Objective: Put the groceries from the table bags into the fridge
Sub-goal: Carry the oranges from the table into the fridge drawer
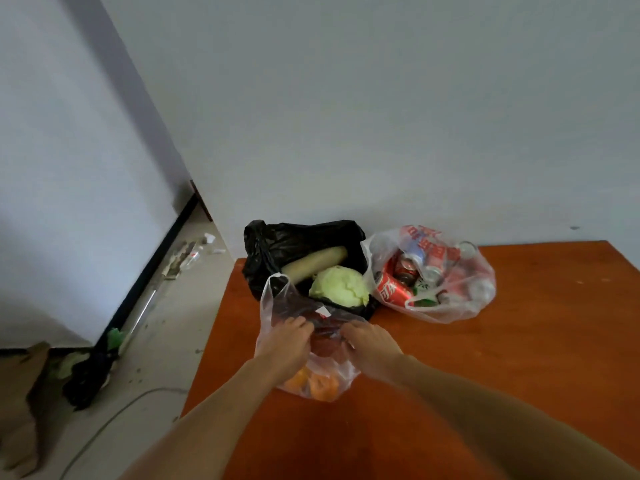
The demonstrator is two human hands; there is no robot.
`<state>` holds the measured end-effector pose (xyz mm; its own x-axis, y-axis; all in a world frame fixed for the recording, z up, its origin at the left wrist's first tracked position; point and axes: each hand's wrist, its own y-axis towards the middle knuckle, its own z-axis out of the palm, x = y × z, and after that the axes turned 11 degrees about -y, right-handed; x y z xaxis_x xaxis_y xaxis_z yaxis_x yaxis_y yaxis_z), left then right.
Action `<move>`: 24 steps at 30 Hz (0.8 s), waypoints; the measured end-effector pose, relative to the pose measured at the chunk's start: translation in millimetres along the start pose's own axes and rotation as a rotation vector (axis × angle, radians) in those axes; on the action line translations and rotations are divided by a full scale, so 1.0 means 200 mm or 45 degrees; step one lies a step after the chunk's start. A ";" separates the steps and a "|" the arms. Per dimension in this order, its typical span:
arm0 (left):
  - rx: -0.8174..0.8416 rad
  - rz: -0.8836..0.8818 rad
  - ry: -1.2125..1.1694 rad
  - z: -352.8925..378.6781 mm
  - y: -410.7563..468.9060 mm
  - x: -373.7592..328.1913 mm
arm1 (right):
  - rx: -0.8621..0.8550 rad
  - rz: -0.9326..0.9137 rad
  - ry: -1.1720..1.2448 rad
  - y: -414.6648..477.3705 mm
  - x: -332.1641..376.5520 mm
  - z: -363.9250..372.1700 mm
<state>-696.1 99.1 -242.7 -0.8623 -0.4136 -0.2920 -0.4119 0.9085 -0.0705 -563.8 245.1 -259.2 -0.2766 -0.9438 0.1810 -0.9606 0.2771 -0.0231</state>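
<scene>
Three bags stand on the orange-brown table (502, 341). Nearest me is a clear plastic bag (277, 306) holding orange fruit (322, 386) and something red. My left hand (287, 344) and my right hand (370, 348) both grip its rim at the mouth, side by side. Behind it a black bag (273, 247) lies open with a pale green cabbage (341, 285) and a long pale radish (313, 263) inside. To the right, a clear bag with red print (478, 292) holds several drink cans (394, 289). The fridge is out of view.
The table stands against a white wall. Left of it the floor holds a black bag with green scraps (90, 372), a metal pole (145, 303), a cable (114, 417), cardboard (24, 393) and litter near the dark baseboard (162, 244).
</scene>
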 end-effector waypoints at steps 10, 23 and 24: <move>0.464 -0.022 0.279 0.13 0.12 0.32 | 0.496 0.092 0.097 0.28 0.09 0.37; 0.734 0.422 0.347 0.34 0.20 0.50 | 0.550 0.421 0.059 0.14 0.26 0.60; 0.746 0.442 0.356 0.35 0.20 0.50 | 0.523 0.460 0.090 0.14 0.27 0.62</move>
<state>-778.7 99.0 -340.9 -0.9896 -0.0250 -0.1415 0.0559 0.8404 -0.5391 -609.0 179.3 -372.8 -0.6018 -0.7834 0.1556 -0.7409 0.4748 -0.4750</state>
